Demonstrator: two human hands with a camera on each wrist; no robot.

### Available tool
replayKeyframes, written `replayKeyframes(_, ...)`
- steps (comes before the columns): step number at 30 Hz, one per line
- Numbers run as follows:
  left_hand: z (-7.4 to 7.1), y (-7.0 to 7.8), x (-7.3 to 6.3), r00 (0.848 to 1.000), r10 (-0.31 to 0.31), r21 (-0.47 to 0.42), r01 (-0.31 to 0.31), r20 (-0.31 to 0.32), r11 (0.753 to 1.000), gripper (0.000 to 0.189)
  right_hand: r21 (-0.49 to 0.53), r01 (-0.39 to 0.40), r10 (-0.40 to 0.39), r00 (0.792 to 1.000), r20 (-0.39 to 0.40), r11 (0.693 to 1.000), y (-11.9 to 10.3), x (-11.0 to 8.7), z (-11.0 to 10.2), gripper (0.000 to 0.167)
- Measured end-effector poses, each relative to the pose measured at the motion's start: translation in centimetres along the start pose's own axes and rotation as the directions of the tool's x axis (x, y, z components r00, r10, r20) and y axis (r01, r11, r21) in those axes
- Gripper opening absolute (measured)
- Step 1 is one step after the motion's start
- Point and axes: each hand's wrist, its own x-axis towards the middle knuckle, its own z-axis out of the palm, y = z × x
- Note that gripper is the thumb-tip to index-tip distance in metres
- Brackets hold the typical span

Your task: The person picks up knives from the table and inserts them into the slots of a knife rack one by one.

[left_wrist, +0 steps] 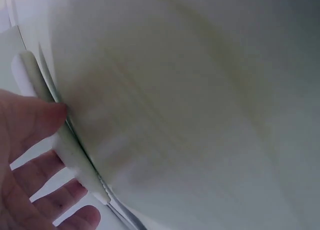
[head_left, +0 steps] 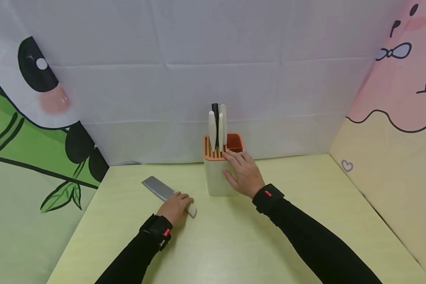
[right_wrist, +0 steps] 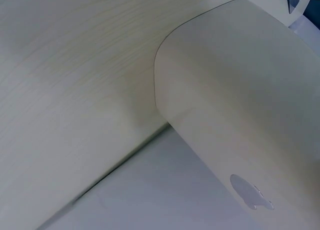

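A cleaver with a broad grey blade and a white handle lies on the table. My left hand holds that handle; in the left wrist view the thumb is on one side and the fingers on the other. My right hand rests against the front right of a cream knife block, fingertips at its orange slotted top and thumb on its front wall. Several knives with white or black handles stand upright in the slots. The right wrist view shows the block's smooth wall close up.
The pale wood-grain table meets a white cloth backdrop right behind the block. Printed side panels stand left and right. A wider reddish-orange compartment opens at the block's right side.
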Motion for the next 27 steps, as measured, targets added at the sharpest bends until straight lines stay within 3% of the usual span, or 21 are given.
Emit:
replayKeyframes(8, -0.8, 2.2, -0.3, 1.000, 0.027, -0.011, -0.027, 0.013, 1.000, 0.032, 0.002, 0.007, -0.007, 1.000, 0.001, 1.000, -0.1, 0.3, -0.1, 0.056)
replayKeyframes(14, -0.4, 3.6, -0.3, 0.998, 0.057, 0.018, -0.058, 0.012, 0.998, 0.031, -0.002, 0.002, -0.002, 1.000, 0.015, 1.000, -0.2, 0.0, -0.3, 0.058)
replayKeyframes(27, -0.1, 5.0, -0.3, 0.996, 0.093, 0.044, -0.092, -0.016, 0.995, 0.031, 0.030, 0.017, -0.018, 0.999, 0.031, 0.999, -0.3, 0.2, -0.7, 0.058)
